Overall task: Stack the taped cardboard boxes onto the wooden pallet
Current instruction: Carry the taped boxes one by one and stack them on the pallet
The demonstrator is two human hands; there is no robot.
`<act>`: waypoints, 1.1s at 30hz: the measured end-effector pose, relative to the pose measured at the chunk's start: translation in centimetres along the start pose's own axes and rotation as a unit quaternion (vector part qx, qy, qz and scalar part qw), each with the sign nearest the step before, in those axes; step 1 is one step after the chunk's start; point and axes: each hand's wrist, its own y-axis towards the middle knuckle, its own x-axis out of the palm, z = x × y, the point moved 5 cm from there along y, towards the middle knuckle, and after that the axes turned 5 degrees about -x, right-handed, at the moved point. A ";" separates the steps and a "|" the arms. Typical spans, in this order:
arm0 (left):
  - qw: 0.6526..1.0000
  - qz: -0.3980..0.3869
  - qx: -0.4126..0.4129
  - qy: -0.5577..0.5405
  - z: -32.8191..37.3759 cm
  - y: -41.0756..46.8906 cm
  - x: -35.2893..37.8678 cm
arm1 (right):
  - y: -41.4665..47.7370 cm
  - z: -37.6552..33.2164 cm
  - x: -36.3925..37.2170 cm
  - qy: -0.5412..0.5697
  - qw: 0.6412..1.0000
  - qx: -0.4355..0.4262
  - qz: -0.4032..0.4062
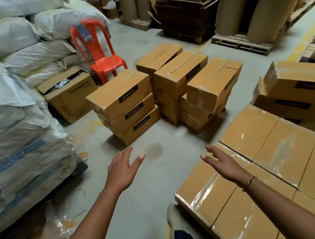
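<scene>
- Head view: a flat layer of taped boxes (pixel 271 161) fills 4 o'clock. It presumably sits on the pallet, though the wood is hidden. A box set down crooked there could overhang and upset later tiers.
- Floor stacks (pixel 123 103) stand at 12 o'clock, not yet moved. The leaning stack (pixel 213 85) has its top box askew, so tugging a neighbour could topple it.
- The left hand (pixel 121 168) at 7 o'clock and the right hand (pixel 224 164) at 5 o'clock are both empty, fingers spread toward the stacks. The glossy tape may let a grip slip.
- The grey concrete floor (pixel 142 199) has a dark stain (pixel 153 151) just ahead of the hands, possibly slick underfoot.
- White sacks (pixel 12 126) are heaped at 9 o'clock, cardboard rolls (pixel 269 2) stand at 1 o'clock, and a red chair (pixel 102 55) is at 11 o'clock.
</scene>
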 end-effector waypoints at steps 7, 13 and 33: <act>0.999 -0.027 -0.019 0.010 -1.0 13.8 -3.3 | 14.3 -4.6 3.0 0.027 0.999 0.011 -0.016; 0.999 -0.046 -0.008 -0.003 -0.3 25.0 -6.7 | 25.5 -9.6 3.3 0.025 0.999 0.025 -0.037; 0.986 -0.162 0.031 0.026 2.1 63.9 -10.3 | 55.4 -15.3 7.0 0.100 0.984 0.149 0.006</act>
